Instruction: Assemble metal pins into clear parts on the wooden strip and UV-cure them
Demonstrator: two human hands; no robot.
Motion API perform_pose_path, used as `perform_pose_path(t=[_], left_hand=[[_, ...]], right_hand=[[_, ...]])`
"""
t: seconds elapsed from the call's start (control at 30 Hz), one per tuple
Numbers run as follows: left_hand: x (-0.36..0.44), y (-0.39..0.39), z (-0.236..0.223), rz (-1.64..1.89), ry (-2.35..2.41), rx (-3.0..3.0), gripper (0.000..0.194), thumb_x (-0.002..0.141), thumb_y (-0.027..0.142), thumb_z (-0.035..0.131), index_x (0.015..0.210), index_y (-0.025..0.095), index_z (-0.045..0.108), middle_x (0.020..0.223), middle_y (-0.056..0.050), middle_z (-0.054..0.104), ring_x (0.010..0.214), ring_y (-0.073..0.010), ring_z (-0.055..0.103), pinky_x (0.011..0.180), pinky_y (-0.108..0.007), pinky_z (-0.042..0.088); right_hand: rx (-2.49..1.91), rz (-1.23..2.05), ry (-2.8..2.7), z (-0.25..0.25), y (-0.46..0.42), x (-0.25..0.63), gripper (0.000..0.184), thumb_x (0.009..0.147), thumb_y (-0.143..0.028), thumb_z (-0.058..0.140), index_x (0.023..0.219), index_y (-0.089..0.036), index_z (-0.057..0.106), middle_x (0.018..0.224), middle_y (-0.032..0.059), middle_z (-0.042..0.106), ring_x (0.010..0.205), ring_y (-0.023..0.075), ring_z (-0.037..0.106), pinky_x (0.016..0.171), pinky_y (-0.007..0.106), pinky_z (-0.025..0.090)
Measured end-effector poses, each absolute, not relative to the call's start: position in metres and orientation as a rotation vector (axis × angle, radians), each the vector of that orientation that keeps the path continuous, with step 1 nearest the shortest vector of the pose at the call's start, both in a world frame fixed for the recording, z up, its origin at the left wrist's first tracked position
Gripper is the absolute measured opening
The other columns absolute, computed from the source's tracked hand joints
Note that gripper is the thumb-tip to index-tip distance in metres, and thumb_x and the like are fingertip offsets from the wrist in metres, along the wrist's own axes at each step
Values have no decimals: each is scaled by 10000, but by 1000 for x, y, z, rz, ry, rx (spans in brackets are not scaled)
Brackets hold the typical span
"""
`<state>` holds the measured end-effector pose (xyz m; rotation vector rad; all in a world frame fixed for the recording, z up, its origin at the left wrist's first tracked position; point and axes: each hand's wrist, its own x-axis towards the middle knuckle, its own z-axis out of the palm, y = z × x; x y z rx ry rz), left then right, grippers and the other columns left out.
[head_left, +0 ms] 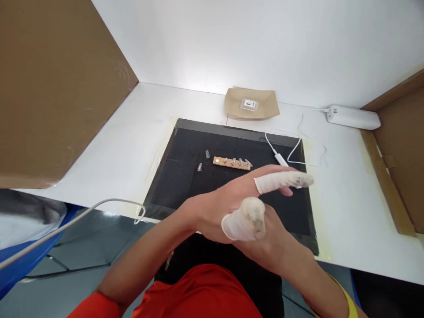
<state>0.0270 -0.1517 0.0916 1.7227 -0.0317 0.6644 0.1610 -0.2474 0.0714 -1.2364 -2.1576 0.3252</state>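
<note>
Your L hand (pixel 215 210) reaches in from the L over the near part of the black mat (pixel 192 145), crossing your R hand (pixel 270 240), which comes up from the lower R, partly hidden behind it. Your L index wears a white cot (pixel 281 180), smudged at its end, and pts R. A 2nd cot (pixel 247 219) sticks up where the hands overlap; can't tell for sure whose digit it's on. L grip: index out straight, other fingers mostly hidden, so can't tell if it's pinching anything. R grip: fingers hidden, can't tell.

The tan strip (pixel 217 161) lies on the mat just beyond your L hand, w/ small clear pcs (pixel 241 162) along it, approx its R two-thirds. Two loose clear bits, one farther (pixel 207 154) and one nearer (pixel 199 167), lie on the mat L of the strip.

A white plug (pixel 281 159) on a thin cable (pixel 293 154) is near your L index, at the mat's R side. Past the mat's far edge, a brown tray (pixel 268 108) on the white surface (pixel 344 176) holds a clear box (pixel 249 104) w/ a label. A white bar (pixel 353 117) sits at far R, by the cardboard (pixel 406 154).
</note>
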Motion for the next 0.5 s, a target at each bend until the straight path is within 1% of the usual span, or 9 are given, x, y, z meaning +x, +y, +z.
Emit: perform_pose_path(t=[0.03,0.1,0.2,0.27,0.37,0.4,0.43,0.5], left_hand=[[30,-153,91,671,-9,1652,670,994,638,448,1536,247,484,1585,-116,482,1314,-309,599,1180,-464,469],[38,-155,91,691,55,1510,674,998,689,382,1533,294,490,1614,-66,464,1334,-313,592,1202,-482,442],[51,-152,89,707,148,1331,705,998,750,215,1502,360,515,1635,24,448,1409,-322,540,1237,-511,396],[60,-147,87,721,172,1285,703,996,751,179,1470,379,542,1625,62,458,1418,-327,532,1240,-529,384],[74,-140,85,725,195,1258,695,1009,705,133,1445,375,562,1607,73,479,1400,-325,548,1227,-542,388],[78,-140,85,713,211,1263,671,1019,669,130,1455,378,550,1615,73,469,1400,-315,548,1229,-541,386],[83,-141,86,697,221,1283,629,1023,642,180,1473,378,530,1627,67,459,1397,-308,551,1232,-539,385],[92,-144,88,636,237,1343,592,993,614,351,1515,367,482,1651,40,437,1387,-311,559,1242,-539,377]], right_hand=[[-1189,321,-2176,73,-247,163,74,973,-279,668,924,-282,724,938,2,698,787,163,632,602,283,472],[-1144,335,-2207,75,-247,168,46,965,-312,690,958,-288,728,923,15,674,768,163,588,578,275,421],[-1236,322,-2170,76,-248,179,66,944,-321,707,903,-272,720,878,19,617,725,147,509,549,258,354],[-1276,286,-2142,76,-249,188,127,961,-295,671,848,-250,709,859,22,576,698,134,456,533,252,321],[-1297,255,-2105,75,-250,203,252,1024,-287,574,828,-228,720,858,26,522,663,117,403,524,241,325],[-1305,272,-2094,75,-250,207,278,1040,-293,552,836,-224,728,870,26,513,660,112,402,525,236,337],[-1301,296,-2078,74,-248,211,296,1052,-301,536,845,-225,734,879,25,507,664,111,410,529,233,350],[-1245,381,-2026,73,-245,218,317,1064,-324,522,851,-233,739,894,26,505,700,121,453,549,236,386]])
